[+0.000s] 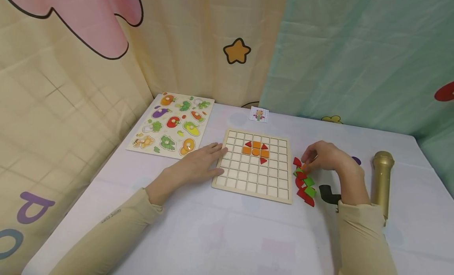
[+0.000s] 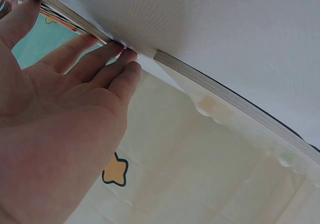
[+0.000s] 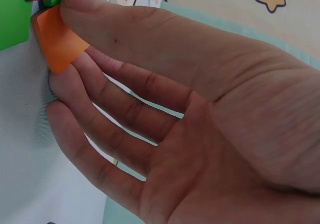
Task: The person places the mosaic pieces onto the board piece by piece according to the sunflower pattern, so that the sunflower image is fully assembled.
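Observation:
My left hand touches the left edge of a gridded wooden board with straight, spread fingers. Orange squares, an orange round piece and red pieces sit in the board's upper middle cells. To the right of the board, my right hand pinches an orange wooden piece between thumb and fingers; its full shape is partly hidden. Under and in front of that hand lies a loose pile of red pieces and green pieces.
Behind the left hand lies a vegetable puzzle board. A small pattern card stands at the back. On the right are a gold microphone, a black curved object partly behind the wrist, and a purple object.

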`<state>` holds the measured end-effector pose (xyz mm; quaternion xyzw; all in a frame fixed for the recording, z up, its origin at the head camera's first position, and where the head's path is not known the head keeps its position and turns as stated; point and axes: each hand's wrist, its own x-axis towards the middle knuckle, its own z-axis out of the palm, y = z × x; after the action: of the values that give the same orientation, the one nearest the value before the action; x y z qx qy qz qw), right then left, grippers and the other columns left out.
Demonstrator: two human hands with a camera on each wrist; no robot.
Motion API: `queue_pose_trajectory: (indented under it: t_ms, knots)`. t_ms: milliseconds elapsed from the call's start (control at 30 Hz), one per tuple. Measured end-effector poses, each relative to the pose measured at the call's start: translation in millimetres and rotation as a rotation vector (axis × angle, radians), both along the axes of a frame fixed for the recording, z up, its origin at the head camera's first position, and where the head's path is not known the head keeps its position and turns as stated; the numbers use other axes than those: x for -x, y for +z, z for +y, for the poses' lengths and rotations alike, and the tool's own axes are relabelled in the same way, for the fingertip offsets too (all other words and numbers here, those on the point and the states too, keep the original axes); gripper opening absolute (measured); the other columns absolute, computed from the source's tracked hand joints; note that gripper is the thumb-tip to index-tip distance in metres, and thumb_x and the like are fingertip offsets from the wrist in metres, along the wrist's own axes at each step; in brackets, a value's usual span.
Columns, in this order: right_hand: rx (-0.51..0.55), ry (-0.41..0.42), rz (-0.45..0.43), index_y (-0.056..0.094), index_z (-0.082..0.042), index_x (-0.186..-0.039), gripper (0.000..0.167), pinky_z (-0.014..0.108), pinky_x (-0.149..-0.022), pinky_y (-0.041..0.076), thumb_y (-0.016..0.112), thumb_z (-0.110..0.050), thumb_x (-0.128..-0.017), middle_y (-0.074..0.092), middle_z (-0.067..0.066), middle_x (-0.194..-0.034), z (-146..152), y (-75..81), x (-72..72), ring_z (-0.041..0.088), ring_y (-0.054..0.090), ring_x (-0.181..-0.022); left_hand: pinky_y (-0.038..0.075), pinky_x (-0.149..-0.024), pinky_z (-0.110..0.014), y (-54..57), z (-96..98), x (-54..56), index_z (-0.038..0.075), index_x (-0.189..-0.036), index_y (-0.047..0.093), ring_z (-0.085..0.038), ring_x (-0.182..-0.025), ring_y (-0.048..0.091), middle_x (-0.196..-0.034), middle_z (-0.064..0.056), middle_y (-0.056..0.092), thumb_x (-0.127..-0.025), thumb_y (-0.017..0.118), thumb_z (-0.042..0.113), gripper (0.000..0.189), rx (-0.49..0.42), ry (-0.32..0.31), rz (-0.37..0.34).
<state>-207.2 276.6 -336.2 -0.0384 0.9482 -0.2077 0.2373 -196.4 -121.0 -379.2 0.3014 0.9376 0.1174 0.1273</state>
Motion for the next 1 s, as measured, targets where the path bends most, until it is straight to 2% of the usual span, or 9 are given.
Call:
queue_pose_trajectory:
  t_ms: [167,400,600,833,1000]
  knots:
    - [0.006,0.026,-0.005,0.074,-0.006,-0.098,0.021,0.046,-0.086,0.055,0.085,-0.021,-0.086,0.072,0.010,-0.101,-0.8,-0.6,-0.1,0.029,0.061,-0.100,0.027,-0.131,-0.049,0.2,-0.9,-0.2,0.014,-0.167,0.033,-0.029,-0.163,0.021,-0.174,-0.010,0.027,-0.105,0.064,0.044,0.075,-0.004,0.001,0.004]
    - [0.049,0.078,0.016,0.075,-0.006,-0.101,0.018,0.040,-0.085,0.055,0.083,-0.017,-0.090,0.074,0.003,-0.094,1.7,4.3,-2.0,0.022,0.062,-0.093,0.027,-0.131,-0.049,-0.8,-1.8,0.1,0.014,-0.166,0.033,-0.029,-0.163,0.021,-0.174,-0.010,0.027,-0.105,0.063,0.044,0.075,-0.012,-0.007,0.007]
    - [0.104,0.058,0.120,0.074,-0.002,-0.108,0.022,0.038,-0.084,0.056,0.082,-0.014,-0.092,0.074,0.005,-0.096,-9.0,7.8,-2.8,0.022,0.063,-0.091,0.026,-0.131,-0.048,-1.2,-1.5,0.1,0.014,-0.166,0.033,-0.029,-0.163,0.020,-0.174,-0.010,0.026,-0.105,0.063,0.045,0.075,-0.007,-0.007,0.006]
    - [0.186,0.022,0.249,0.074,-0.006,-0.109,0.016,0.033,-0.081,0.056,0.078,-0.012,-0.095,0.072,0.009,-0.099,-44.7,1.1,-1.2,0.028,0.063,-0.098,0.026,-0.131,-0.048,-2.4,-1.1,0.6,0.013,-0.167,0.032,-0.029,-0.164,0.019,-0.175,-0.010,0.025,-0.105,0.064,0.044,0.076,-0.006,-0.004,-0.001]
    - [0.223,0.003,0.329,0.074,-0.006,-0.106,0.011,0.038,-0.086,0.055,0.078,-0.010,-0.096,0.074,0.011,-0.098,-68.8,-3.5,-2.0,0.028,0.066,-0.097,0.026,-0.131,-0.048,-1.9,-1.7,0.5,0.013,-0.166,0.033,-0.029,-0.163,0.020,-0.174,-0.010,0.026,-0.105,0.063,0.044,0.075,-0.011,-0.008,0.008]
